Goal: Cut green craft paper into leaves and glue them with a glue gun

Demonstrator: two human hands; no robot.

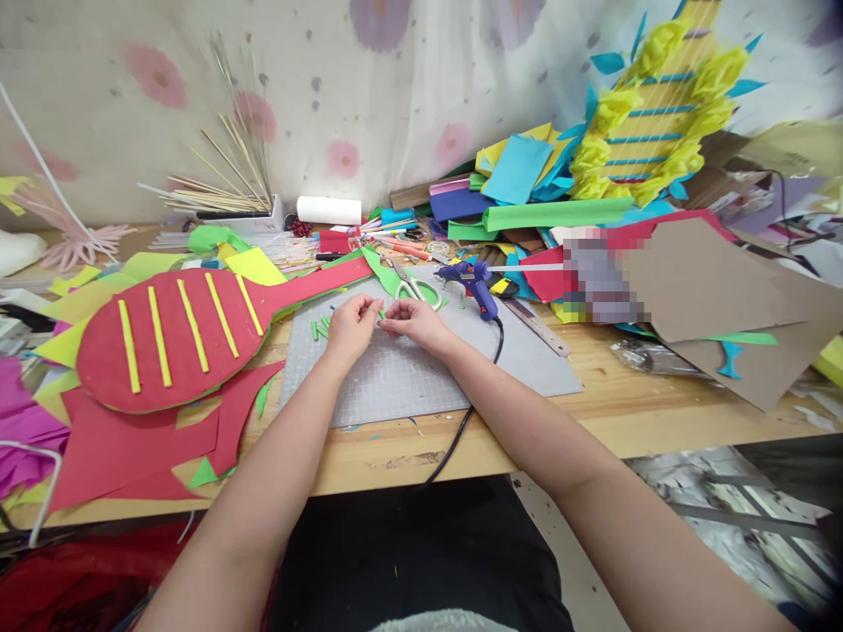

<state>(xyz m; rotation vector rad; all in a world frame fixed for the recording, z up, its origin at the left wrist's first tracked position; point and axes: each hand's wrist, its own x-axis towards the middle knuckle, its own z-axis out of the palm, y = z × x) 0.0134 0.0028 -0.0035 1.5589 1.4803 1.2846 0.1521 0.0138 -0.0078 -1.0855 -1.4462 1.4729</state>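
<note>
Over the grey cutting mat (421, 386), my left hand (354, 329) and my right hand (420, 325) meet almost fingertip to fingertip, both closed in a pinch. A small green strip (383, 314) shows between the fingertips; most of it is hidden. Several short green pieces (320, 329) lie on the mat beside my left hand. Just beyond my right hand are scissors (416, 288) with pale handles. A purple glue gun (475, 285) rests to the right, its black cord running down over the table edge.
To the left lies a red guitar-shaped cutout (175, 342) with yellow strips, near red foam scraps (132, 439). A metal ruler (536, 327) is on the mat's right side. Brown cardboard (711, 272) and a yellow-flowered guitar shape (652, 123) stand at right. Sticks (224, 189) are at the back.
</note>
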